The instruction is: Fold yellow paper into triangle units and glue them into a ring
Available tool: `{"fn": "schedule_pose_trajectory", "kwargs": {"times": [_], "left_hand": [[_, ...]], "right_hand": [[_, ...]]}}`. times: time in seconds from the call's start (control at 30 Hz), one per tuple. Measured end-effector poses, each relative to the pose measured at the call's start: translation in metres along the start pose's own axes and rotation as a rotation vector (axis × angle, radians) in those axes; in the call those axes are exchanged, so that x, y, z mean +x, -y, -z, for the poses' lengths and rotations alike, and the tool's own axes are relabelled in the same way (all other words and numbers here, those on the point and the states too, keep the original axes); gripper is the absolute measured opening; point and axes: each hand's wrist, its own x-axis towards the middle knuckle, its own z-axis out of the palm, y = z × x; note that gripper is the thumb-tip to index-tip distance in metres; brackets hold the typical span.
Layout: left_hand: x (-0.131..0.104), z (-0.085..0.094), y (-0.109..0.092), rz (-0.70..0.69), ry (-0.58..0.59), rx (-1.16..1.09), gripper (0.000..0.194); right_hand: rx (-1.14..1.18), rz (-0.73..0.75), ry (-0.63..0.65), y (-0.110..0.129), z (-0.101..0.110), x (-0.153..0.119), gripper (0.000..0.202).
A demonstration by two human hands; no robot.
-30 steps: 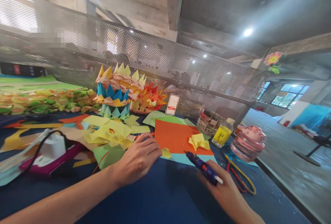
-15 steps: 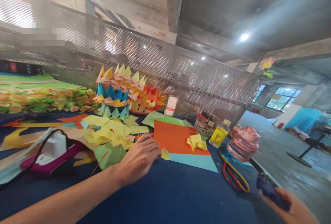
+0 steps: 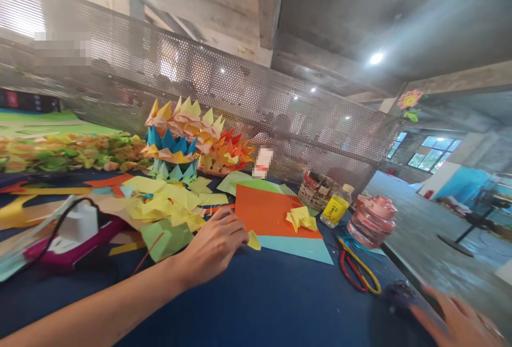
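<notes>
My left hand point(image 3: 220, 240) is closed on a small yellow paper piece point(image 3: 253, 240) that pokes out beyond its fingertips, just left of the orange paper sheet point(image 3: 264, 211). At the lower right, my right hand point(image 3: 458, 317) is blurred, its fingers apart, with nothing in it. A dark blue object point(image 3: 400, 298), smeared by motion, rests on the table's right edge beside that hand. Scissors point(image 3: 360, 267) with red and yellow handles lie between the hands. A folded yellow paper shape point(image 3: 301, 219) sits on the orange sheet, which overlaps a light blue sheet point(image 3: 300, 248).
Layered paper crowns point(image 3: 176, 149) stand at the back left behind loose yellow papers point(image 3: 168, 203). A magenta power strip point(image 3: 76, 245) is at the left. A basket point(image 3: 316, 191), a yellow-labelled bottle point(image 3: 336, 207) and a pink bottle point(image 3: 372, 221) stand at the right.
My right hand has let go of the dark blue object and opened beside it at the table's edge. My left hand has hardly moved. The view has shifted slightly.
</notes>
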Motion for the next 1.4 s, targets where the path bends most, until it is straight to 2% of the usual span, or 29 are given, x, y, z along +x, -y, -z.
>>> {"fn": "schedule_pose_trajectory", "kwargs": {"times": [0.07,0.13,0.23,0.33,0.47,0.57,0.67,0.9,0.97,1.13,1.27,1.4], "left_hand": [[0.0,-0.001,-0.001,0.018,0.012,-0.011,0.023],[-0.001,-0.001,-0.003,0.033,0.019,-0.018,0.021],[-0.001,0.001,-0.003,0.04,0.016,-0.022,0.021],[0.0,0.004,-0.003,0.028,0.006,-0.029,0.021],[0.001,0.005,-0.003,0.022,0.007,-0.025,0.023],[0.001,0.004,-0.003,0.016,0.017,-0.015,0.023],[0.001,0.002,-0.002,0.017,0.026,-0.019,0.022],[0.0,0.003,-0.002,0.05,0.036,-0.055,0.02],[0.0,0.004,-0.003,0.063,0.039,-0.062,0.019],[0.0,0.004,-0.002,0.073,0.061,-0.04,0.021],[0.0,0.003,0.0,0.104,0.06,-0.011,0.02],[0.0,0.003,0.0,0.114,0.065,-0.006,0.02]], "right_hand": [[0.081,0.103,0.106,0.045,0.006,0.012,0.05],[0.242,0.213,0.212,0.096,0.002,0.028,0.048],[0.321,0.243,0.281,0.156,-0.026,0.056,0.045],[0.247,0.164,0.294,0.187,-0.064,0.079,0.046],[0.223,0.083,0.293,0.201,-0.101,0.094,0.051],[0.26,0.078,0.288,0.205,-0.11,0.095,0.038],[0.343,0.102,0.248,0.205,-0.104,0.094,0.029],[0.653,0.092,0.08,0.205,-0.058,0.087,0.05],[0.847,0.081,0.125,0.215,-0.05,0.074,0.05],[1.15,0.182,0.426,0.249,-0.047,0.031,0.044],[1.166,0.268,0.591,0.263,-0.047,0.009,0.031],[1.055,0.337,0.628,0.266,-0.047,-0.001,0.027]]}}
